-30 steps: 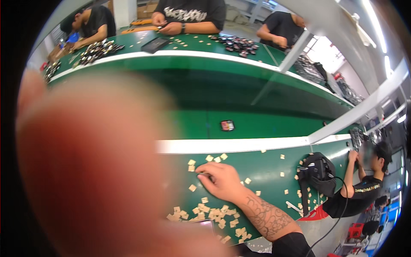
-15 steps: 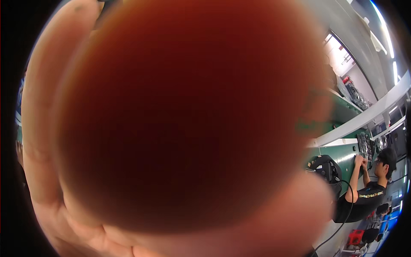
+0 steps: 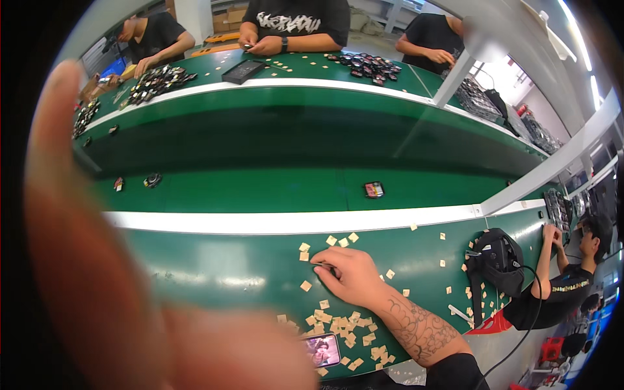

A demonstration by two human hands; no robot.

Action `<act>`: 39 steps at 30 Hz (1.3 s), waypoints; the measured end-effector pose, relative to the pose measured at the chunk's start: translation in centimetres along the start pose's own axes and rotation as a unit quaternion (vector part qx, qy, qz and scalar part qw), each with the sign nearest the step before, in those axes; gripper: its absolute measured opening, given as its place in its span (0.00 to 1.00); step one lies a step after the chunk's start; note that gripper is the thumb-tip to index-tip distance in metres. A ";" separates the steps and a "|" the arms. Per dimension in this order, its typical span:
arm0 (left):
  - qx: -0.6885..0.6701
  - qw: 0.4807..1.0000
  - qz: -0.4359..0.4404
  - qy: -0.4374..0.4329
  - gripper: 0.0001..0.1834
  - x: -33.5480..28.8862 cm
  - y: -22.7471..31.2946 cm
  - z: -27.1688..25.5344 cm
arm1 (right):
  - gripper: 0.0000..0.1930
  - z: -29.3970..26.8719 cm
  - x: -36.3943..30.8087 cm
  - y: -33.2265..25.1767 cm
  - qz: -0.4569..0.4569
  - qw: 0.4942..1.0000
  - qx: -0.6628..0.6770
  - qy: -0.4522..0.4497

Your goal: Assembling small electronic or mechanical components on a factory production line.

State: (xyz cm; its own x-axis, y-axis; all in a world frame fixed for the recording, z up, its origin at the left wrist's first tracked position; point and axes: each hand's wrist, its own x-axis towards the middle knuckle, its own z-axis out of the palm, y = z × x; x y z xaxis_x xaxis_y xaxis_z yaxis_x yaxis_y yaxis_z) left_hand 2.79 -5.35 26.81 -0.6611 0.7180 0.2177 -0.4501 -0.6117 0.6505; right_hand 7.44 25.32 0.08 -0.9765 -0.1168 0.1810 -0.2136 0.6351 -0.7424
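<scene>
My left hand (image 3: 110, 286) looms large and blurred at the left and bottom, very near the camera. One finger stretches upward and the thumb reaches right, well apart, with nothing visible between them. My right hand (image 3: 354, 276) rests over the green table (image 3: 195, 260), its tattooed forearm coming from the lower right. Thumb and forefinger are closed together at the tips; whatever they pinch is too small to make out. Small square beige pieces (image 3: 338, 328) lie scattered around it. Partly behind my left hand, a phone (image 3: 323, 351) lies with its screen lit.
A white rail (image 3: 292, 223) separates my table from a lower green belt carrying a small dark part (image 3: 374, 190). A black backpack (image 3: 497, 263) with a cable stands at the right. Co-workers sit across and at the right, near heaps of dark parts (image 3: 370, 68) and a black tray (image 3: 244, 71).
My left hand, which covered most of the view, has moved to the left and down. The table, my right hand and the far bench are now visible.
</scene>
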 end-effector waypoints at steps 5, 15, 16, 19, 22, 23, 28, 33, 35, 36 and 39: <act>-0.049 0.993 0.094 0.047 0.39 1.2 -4.0 -0.2 | 0.07 0.3 0.4 0.2 -0.047 0.997 -0.030 0.046; -0.009 0.993 0.100 0.064 0.33 -1.3 -4.0 -2.1 | 0.07 -0.2 1.5 -1.3 -0.047 0.999 0.005 0.027; -0.009 0.993 0.095 0.074 0.33 -1.8 -4.0 -2.1 | 0.07 -0.9 1.4 -2.2 -0.063 0.997 0.007 0.032; 0.015 0.991 0.110 0.081 0.31 -2.2 -4.2 -2.8 | 0.07 -0.6 0.5 -1.8 -0.091 0.994 0.016 0.051; 0.034 0.989 0.121 0.078 0.29 -2.3 -4.5 -3.7 | 0.07 -0.1 0.7 -0.7 -0.075 0.995 0.022 0.056; 0.036 0.989 0.120 0.077 0.29 -2.3 -4.6 -4.0 | 0.07 -0.1 0.7 -0.5 -0.059 0.997 0.020 0.049; 0.044 0.991 0.102 0.068 0.26 -2.1 -4.4 -4.1 | 0.07 -0.6 1.0 -3.0 -0.066 0.996 0.019 0.057; 0.042 0.993 0.093 0.055 0.23 -1.5 -4.9 -4.3 | 0.07 -0.1 0.7 -1.0 -0.048 0.998 -0.026 0.030; 0.048 0.994 0.089 0.051 0.22 -1.3 -4.9 -4.1 | 0.08 0.7 0.5 -0.3 -0.013 0.999 -0.029 0.018; 0.053 0.994 0.087 0.048 0.22 -1.2 -4.8 -4.0 | 0.08 0.5 0.5 -0.4 -0.019 0.999 -0.031 0.009; 0.064 0.995 0.070 0.042 0.20 -1.0 -4.4 -3.4 | 0.07 0.3 0.7 0.0 -0.026 0.999 -0.029 0.016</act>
State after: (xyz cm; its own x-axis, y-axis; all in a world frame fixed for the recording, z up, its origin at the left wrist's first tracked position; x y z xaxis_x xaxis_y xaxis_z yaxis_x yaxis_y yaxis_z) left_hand 3.38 -4.51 21.29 -0.7623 0.5949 0.2550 -0.2730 -0.6528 0.7066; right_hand 6.79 25.05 0.03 -0.9627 -0.1267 0.2390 -0.2605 0.6724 -0.6929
